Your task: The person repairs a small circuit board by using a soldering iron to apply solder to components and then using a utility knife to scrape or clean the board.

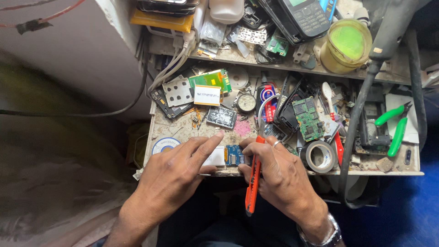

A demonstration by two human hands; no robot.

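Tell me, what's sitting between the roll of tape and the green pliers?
In the head view, between the roll of tape and the green pliers runs a thick black cable, and past it lies a dark phone frame.

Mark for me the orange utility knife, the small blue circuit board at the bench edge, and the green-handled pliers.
orange utility knife (253, 185): head view, middle of the orange handle.
small blue circuit board (234, 155): head view, centre of its blue face.
green-handled pliers (397, 132): head view, on one green handle.
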